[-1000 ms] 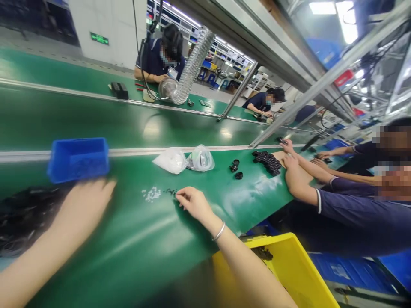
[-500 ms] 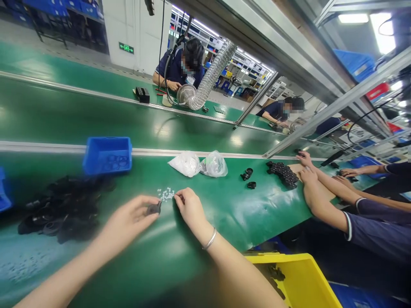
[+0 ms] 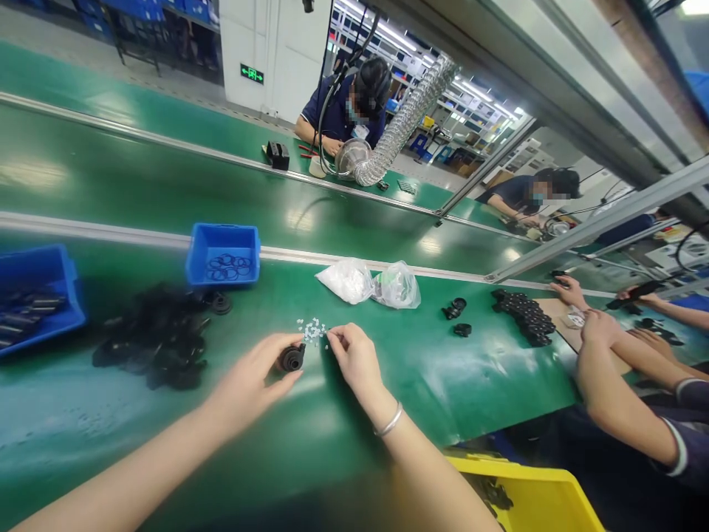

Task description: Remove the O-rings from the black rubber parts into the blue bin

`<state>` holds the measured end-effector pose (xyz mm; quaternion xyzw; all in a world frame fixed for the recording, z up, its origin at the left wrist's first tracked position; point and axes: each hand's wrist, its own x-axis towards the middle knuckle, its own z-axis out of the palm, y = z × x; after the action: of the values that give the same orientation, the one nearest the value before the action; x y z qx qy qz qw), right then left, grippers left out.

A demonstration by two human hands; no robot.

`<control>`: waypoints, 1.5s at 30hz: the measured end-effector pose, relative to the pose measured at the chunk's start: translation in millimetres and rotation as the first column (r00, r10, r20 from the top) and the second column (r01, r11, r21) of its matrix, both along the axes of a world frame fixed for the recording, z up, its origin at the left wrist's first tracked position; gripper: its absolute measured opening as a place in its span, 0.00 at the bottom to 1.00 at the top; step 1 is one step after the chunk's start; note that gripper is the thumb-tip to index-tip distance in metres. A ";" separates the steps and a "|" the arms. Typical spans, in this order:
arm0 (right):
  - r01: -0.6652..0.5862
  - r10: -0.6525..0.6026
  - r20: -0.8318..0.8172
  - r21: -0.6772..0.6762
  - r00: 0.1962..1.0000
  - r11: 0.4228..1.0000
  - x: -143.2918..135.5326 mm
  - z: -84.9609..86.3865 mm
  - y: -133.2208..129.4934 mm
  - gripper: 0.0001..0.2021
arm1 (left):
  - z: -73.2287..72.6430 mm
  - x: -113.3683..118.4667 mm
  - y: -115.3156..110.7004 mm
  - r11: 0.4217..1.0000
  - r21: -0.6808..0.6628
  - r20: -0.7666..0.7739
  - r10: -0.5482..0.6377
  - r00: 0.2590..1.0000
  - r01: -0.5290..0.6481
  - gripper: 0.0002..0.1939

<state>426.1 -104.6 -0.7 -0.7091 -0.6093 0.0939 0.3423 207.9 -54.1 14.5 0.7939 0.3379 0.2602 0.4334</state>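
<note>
Between the thumb and fingers of my left hand (image 3: 258,373) is a black round plastic part (image 3: 292,358), its ringed face turned towards me. Just beyond it, a small heap of tiny white pieces (image 3: 313,329) lies on the green mat. At the right edge of this heap, my right hand (image 3: 354,358) has its thumb and forefinger pinched together. Whatever sits between those fingertips is too small to make out. To the left of my hands spreads a dark, blurred pile of black parts (image 3: 158,336), with one round black part (image 3: 219,303) at its upper right.
A blue bin (image 3: 223,255) holds black rings; another blue bin (image 3: 41,295) holds dark cylinders. Two clear bags (image 3: 346,281) lie near the rail. Black parts (image 3: 523,316) are grouped at right beside a co-worker's arms (image 3: 603,347). A yellow bin (image 3: 546,491) stands below the table edge.
The view has swung left, so everything sits further right in the picture. My left hand has turned the black part so its round face shows. My right hand stays at the white pieces.
</note>
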 end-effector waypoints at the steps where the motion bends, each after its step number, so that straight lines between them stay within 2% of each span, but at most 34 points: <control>1: 0.013 -0.013 -0.042 0.000 0.999 1.000 -0.3 3.6 -4.5 0.10 | 0.6 -0.2 -0.4 1.000 -0.001 0.016 -0.006 1.000 0.006 0.19; 3: 0.025 -0.038 -0.241 -0.054 0.970 0.998 -1.9 9.8 -14.7 0.11 | 2.5 0.2 -0.8 0.999 -0.027 0.055 -0.020 0.998 0.022 0.19; 4: 0.015 -0.055 -0.383 -0.106 0.922 0.994 -3.2 11.6 -19.8 0.12 | 3.7 0.8 -1.0 0.998 -0.059 0.077 -0.024 0.997 0.028 0.19; 6: -0.037 -0.108 -0.645 -0.207 0.757 0.978 -6.1 11.7 -28.3 0.14 | 5.7 2.8 -1.3 0.979 -0.200 0.135 -0.020 0.991 0.047 0.15; 8: -0.072 -0.154 -0.780 -0.247 0.607 0.966 -8.7 7.8 -32.8 0.16 | 7.2 5.5 -2.4 0.902 -0.424 0.189 0.003 0.982 0.079 0.13; 10: -0.074 -0.171 -0.838 -0.244 0.519 0.967 -10.7 2.5 -33.4 0.17 | 7.8 8.0 -4.5 0.775 -0.623 0.232 0.050 0.971 0.108 0.16; 12: -0.074 -0.172 -0.861 -0.234 0.478 0.969 -12.3 -1.5 -31.7 0.17 | 7.8 9.7 -7.7 0.666 -0.735 0.257 0.095 0.962 0.130 0.18; 16: -0.085 -0.174 -0.876 -0.236 0.449 0.968 -15.6 -3.6 -28.6 0.17 | 7.3 10.4 -14.9 0.510 -0.841 0.298 0.161 0.941 0.179 0.20; 19: -0.098 -0.174 -0.887 -0.237 0.428 0.967 -16.3 -3.9 -28.4 0.17 | 7.3 10.0 -17.7 0.420 -0.885 0.309 0.208 0.928 0.201 0.19; 21: -0.098 -0.167 -0.890 -0.229 0.425 0.968 -15.4 -3.3 -29.0 0.17 | 8.0 10.5 -18.1 0.380 -0.900 0.311 0.215 0.926 0.214 0.21; 24: -0.080 -0.135 -0.871 -0.195 0.473 0.978 -14.8 1.5 -31.4 0.15 | 10.6 12.3 -19.0 0.389 -0.901 0.301 0.239 0.923 0.193 0.22; 28: -0.095 -0.044 -0.793 -0.128 0.607 0.987 -19.0 12.6 -34.7 0.11 | 10.4 14.1 -19.5 0.400 -0.896 0.329 0.302 0.895 0.195 0.15; 30: -0.125 0.007 -0.747 -0.102 0.664 0.987 -23.9 17.5 -36.5 0.09 | 7.4 14.0 -18.6 0.412 -0.886 0.338 0.265 0.903 0.211 0.14; 32: -0.159 0.064 -0.690 -0.075 0.721 0.984 -30.1 20.8 -39.0 0.08 | 3.6 13.4 -17.9 0.451 -0.869 0.325 0.207 0.923 0.204 0.16; 34: -0.187 0.129 -0.597 -0.035 0.792 0.982 -36.3 22.3 -41.8 0.07 | 0.2 13.0 -17.8 0.487 -0.849 0.326 0.180 0.928 0.204 0.19; 37: -0.213 0.213 -0.406 0.048 0.889 0.976 -43.0 21.2 -44.8 0.06 | -3.2 13.5 -18.2 0.493 -0.842 0.349 0.187 0.918 0.219 0.18; 40: -0.240 0.266 -0.258 0.127 0.929 0.962 -46.0 17.4 -46.1 0.05 | -5.0 14.3 -18.8 0.502 -0.842 0.327 0.187 0.926 0.196 0.19; 42: -0.257 0.285 -0.185 0.160 0.940 0.953 -46.6 13.8 -46.3 0.05 | -5.8 14.2 -19.3 0.535 -0.821 0.328 0.150 0.933 0.202 0.19; 45: -0.295 0.312 -0.072 0.183 0.947 0.938 -46.9 8.0 -47.0 0.05 | -5.9 13.1 -20.8 0.653 -0.726 0.289 0.003 0.957 0.217 0.13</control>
<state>379.2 -151.6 7.3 -0.5691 -0.6993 0.1290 0.4129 221.0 -74.9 8.6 0.5206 0.3061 0.1748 0.7776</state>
